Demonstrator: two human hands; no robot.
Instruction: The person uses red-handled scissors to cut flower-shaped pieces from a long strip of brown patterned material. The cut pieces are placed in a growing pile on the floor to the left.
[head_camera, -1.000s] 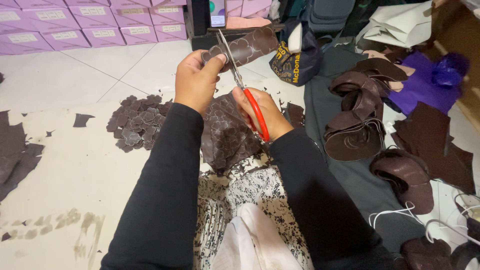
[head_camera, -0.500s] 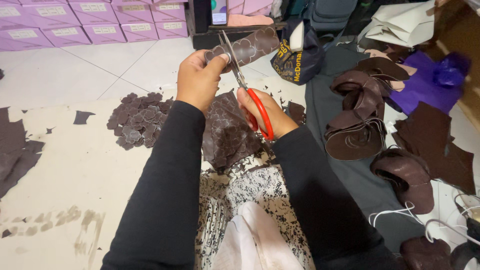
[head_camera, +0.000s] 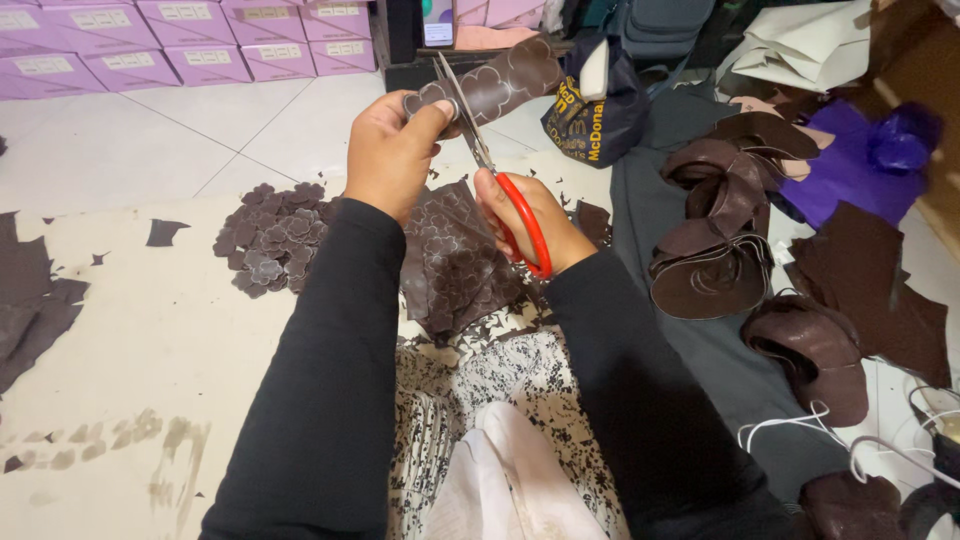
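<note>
I see left hand (head_camera: 392, 150) pinching dark brown flower-stamped leather strip (head_camera: 495, 85), raised above brown cut-out flower pile (head_camera: 272, 235). Right hand (head_camera: 525, 215) closed round red-handled scissors (head_camera: 490, 170); blades sit slightly deeper in strip than half second ago.

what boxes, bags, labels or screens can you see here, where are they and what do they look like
Lilac cardboard boxes: stacked along the top left wall, rectangular.
White paper labels: small rectangles on the box ends.
Phone screen: top centre, upright, lit teal.
Dark navy bag: right of it, slumped, yellow print.
</note>
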